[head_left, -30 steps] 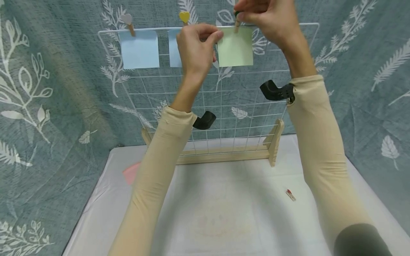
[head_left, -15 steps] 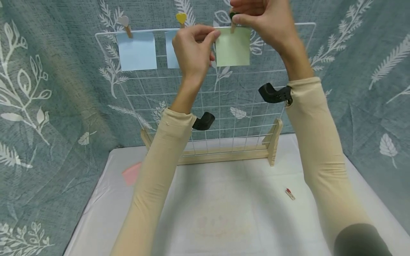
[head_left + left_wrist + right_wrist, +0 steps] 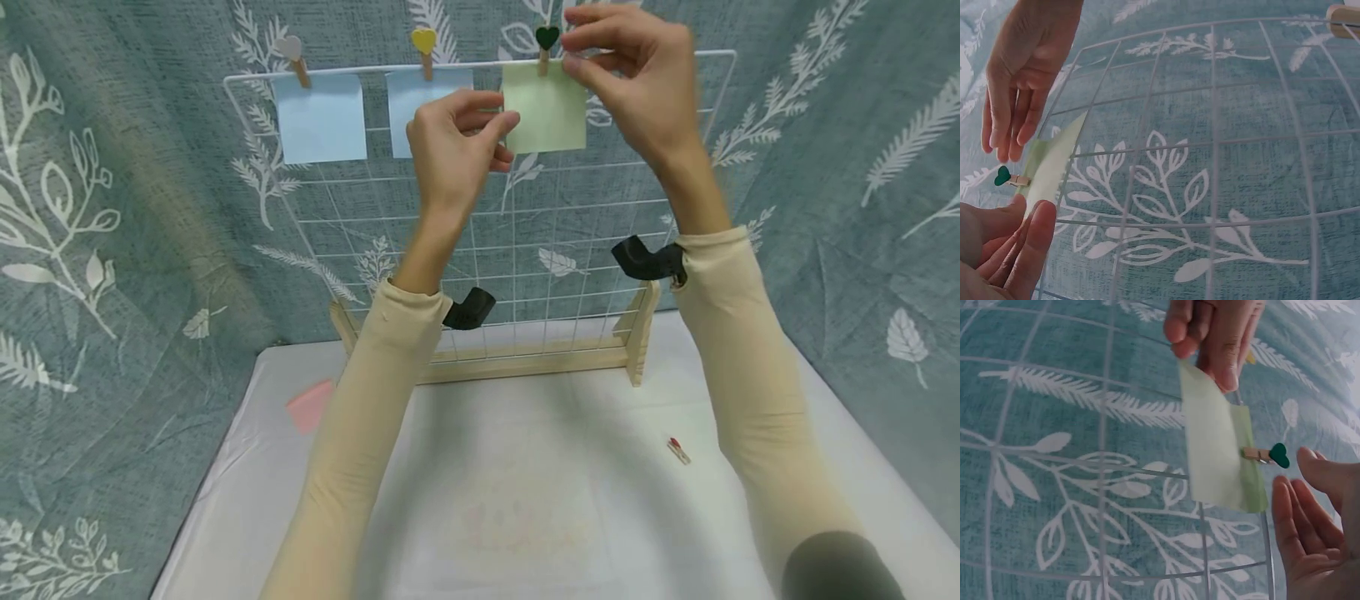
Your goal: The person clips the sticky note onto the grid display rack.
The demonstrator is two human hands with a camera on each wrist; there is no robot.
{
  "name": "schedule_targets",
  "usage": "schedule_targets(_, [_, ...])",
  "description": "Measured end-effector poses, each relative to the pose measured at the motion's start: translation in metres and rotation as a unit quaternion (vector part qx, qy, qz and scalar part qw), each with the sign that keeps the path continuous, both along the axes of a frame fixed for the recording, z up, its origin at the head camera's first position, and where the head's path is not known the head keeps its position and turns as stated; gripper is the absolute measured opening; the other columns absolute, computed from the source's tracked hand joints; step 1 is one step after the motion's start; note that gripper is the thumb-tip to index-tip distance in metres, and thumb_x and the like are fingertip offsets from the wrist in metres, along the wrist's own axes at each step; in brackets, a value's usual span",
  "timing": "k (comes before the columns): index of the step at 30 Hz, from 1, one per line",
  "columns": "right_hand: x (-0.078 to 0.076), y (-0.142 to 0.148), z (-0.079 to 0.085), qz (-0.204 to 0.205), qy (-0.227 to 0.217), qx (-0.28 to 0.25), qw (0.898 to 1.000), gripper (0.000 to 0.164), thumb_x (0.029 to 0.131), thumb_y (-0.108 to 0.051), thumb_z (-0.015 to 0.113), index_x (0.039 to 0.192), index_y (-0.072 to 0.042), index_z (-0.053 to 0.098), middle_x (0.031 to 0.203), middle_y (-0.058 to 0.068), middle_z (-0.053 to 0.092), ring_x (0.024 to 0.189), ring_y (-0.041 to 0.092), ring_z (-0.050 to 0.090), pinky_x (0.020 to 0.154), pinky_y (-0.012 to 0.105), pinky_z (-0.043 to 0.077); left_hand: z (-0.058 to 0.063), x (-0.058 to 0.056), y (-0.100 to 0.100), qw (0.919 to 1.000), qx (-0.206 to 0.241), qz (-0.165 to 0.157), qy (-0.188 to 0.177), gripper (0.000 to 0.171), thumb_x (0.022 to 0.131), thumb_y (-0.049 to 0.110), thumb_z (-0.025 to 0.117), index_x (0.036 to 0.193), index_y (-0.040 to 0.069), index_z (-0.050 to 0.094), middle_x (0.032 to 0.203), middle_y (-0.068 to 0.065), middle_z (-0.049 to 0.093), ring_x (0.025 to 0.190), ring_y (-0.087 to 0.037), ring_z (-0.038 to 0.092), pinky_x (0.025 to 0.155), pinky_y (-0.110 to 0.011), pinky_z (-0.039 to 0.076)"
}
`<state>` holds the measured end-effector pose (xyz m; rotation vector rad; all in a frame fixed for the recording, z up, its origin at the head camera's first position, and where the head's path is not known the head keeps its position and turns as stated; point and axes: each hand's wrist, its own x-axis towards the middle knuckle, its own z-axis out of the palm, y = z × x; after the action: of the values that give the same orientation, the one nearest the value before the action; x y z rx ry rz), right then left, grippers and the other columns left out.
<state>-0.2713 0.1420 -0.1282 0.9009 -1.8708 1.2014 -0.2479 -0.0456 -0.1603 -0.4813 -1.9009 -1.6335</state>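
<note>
A pale green paper note (image 3: 543, 108) hangs from the top bar of a white wire grid (image 3: 480, 225), held by a wooden clothespin with a dark green heart (image 3: 547, 37). My left hand (image 3: 457, 150) is at the note's left edge, thumb and fingers apart, the thumb overlapping the note in the head view. Whether it touches the paper I cannot tell. Just right of the clothespin is my right hand (image 3: 637, 79), fingers loosely bent and holding nothing; the right wrist view shows a gap between its fingers and the heart (image 3: 1280, 455).
Two blue notes (image 3: 321, 121) hang farther left, under a white-heart clothespin (image 3: 291, 50) and a yellow-heart clothespin (image 3: 424, 43). A wooden base (image 3: 525, 365) supports the grid. On the white table (image 3: 517, 467) lie a pink paper (image 3: 309, 406) and a red-topped clothespin (image 3: 678, 450).
My right hand has let go of the green-heart clothespin and shifted right. My left hand has slid down from the note's top corner, its fingers spreading. The clothespin stays on the bar.
</note>
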Motion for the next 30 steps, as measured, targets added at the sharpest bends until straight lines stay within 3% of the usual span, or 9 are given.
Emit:
schedule_targets(7, [0.01,-0.003,-0.023,-0.008,0.0,-0.01,1.0,0.013,0.088,0.002,0.071,0.099,0.01,0.072,0.117,0.014,0.067,0.107,0.016,0.064,0.09,0.024,0.057,-0.016,0.002,0.0,0.9997,0.013,-0.017,-0.009,0.021,0.086,0.003,0.075,0.103,-0.008,0.071,0.09,-0.021,0.073,0.053,-0.012,0.065,0.056,-0.026,0.061])
schedule_targets(12, [0.018,-0.001,-0.038,0.008,0.026,0.004,1.0,0.011,0.088,0.003,0.07,0.097,0.01,0.073,0.112,0.016,0.069,0.102,0.014,0.065,0.087,0.025,0.058,-0.025,0.004,-0.004,0.9994,0.023,-0.025,-0.004,0.018,0.086,0.003,0.075,0.098,-0.009,0.072,0.09,-0.021,0.073,0.057,-0.012,0.067,0.059,-0.027,0.062])
schedule_targets(20, [0.026,0.004,-0.056,0.007,-0.049,0.01,0.999,0.013,0.088,0.001,0.072,0.099,0.006,0.073,0.107,0.014,0.071,0.096,0.007,0.065,0.087,0.024,0.057,-0.042,0.012,-0.015,0.9993,0.013,-0.023,0.028,0.013,0.087,0.002,0.074,0.093,-0.009,0.073,0.087,-0.02,0.073,0.064,-0.012,0.069,0.067,-0.026,0.062])
schedule_targets(27, [0.027,0.012,-0.073,0.002,-0.042,0.054,0.998,0.015,0.089,-0.002,0.071,0.102,0.005,0.073,0.1,0.015,0.073,0.085,0.001,0.065,0.081,0.021,0.057,-0.055,0.023,-0.026,0.9992,0.012,-0.016,0.035,0.012,0.087,0.003,0.074,0.093,-0.008,0.074,0.086,-0.019,0.073,0.069,-0.012,0.07,0.071,-0.028,0.062])
schedule_targets(30, [0.029,0.015,-0.08,-0.016,-0.067,0.067,0.995,0.014,0.09,-0.005,0.072,0.102,0.002,0.075,0.099,0.013,0.074,0.081,-0.004,0.064,0.079,0.017,0.055,-0.061,0.024,-0.032,0.9991,0.022,-0.015,0.033,0.012,0.087,0.002,0.074,0.093,-0.008,0.074,0.085,-0.019,0.073,0.069,-0.011,0.07,0.071,-0.028,0.062])
